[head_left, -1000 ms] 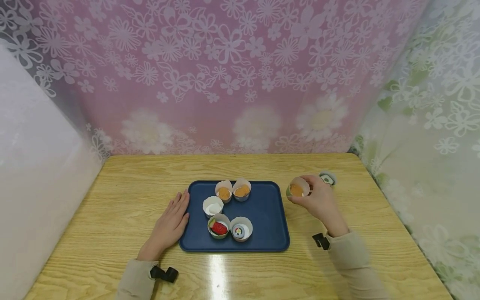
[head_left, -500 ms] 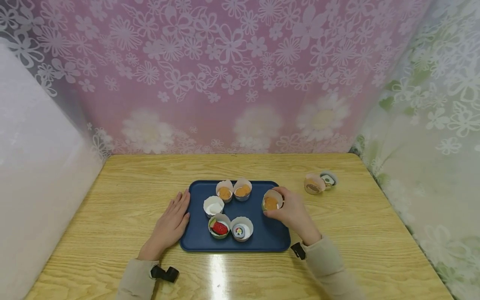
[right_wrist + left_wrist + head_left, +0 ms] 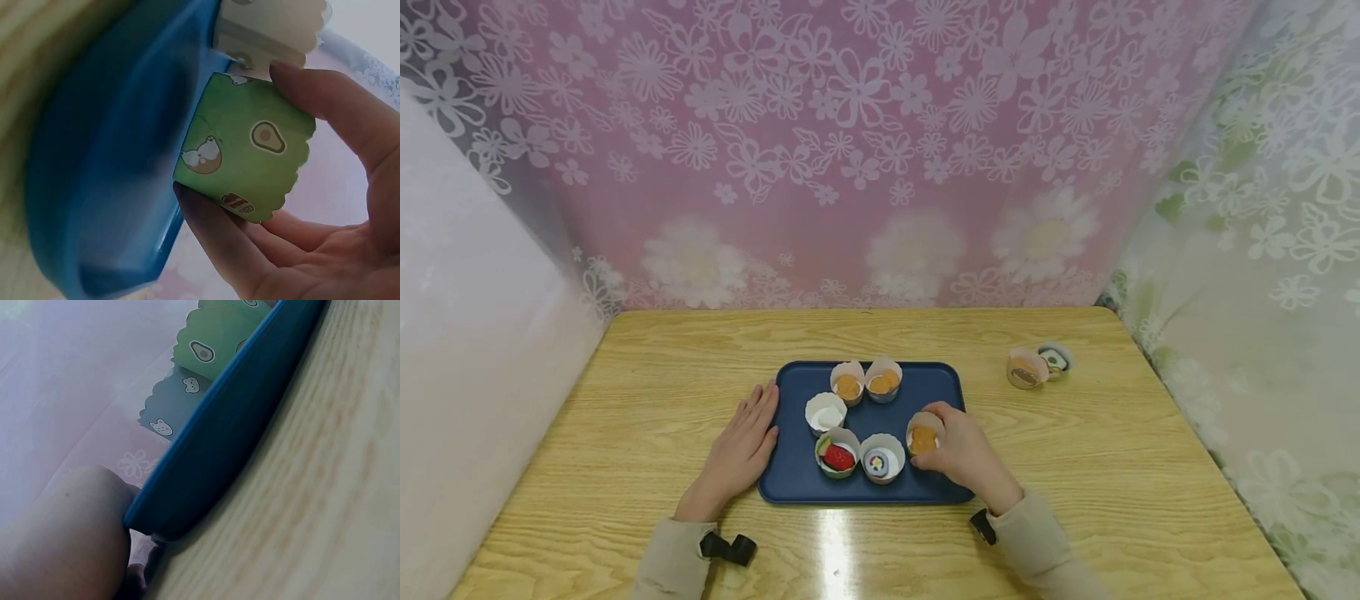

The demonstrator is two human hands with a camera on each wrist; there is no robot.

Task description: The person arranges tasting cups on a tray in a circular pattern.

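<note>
My right hand (image 3: 958,450) pinches a green paper baking cup (image 3: 250,147), printed with avocados and holding an orange lump, between thumb and fingers. Its base sits right at the tray floor in the right wrist view, near the tray's right side. My left hand (image 3: 741,446) lies flat along the left edge of the dark blue tray (image 3: 790,483), fingers straight. On the tray stand a cup with a red and green fruit-like piece (image 3: 837,454), a cup with a flower-centred roll (image 3: 882,460), a white-filled cup (image 3: 826,414) and two orange-filled cups (image 3: 883,383) at the back.
Right of the tray, a tan paper cup (image 3: 1024,371) and a grey-rimmed cup (image 3: 1055,360) are close together on the wooden table (image 3: 685,358). A pink flowered curtain (image 3: 850,167) hangs behind the table.
My right hand has carried the green baking cup from beyond the tray's right side leftward and down to the tray, near the roll cup. My left hand has stayed put.
</note>
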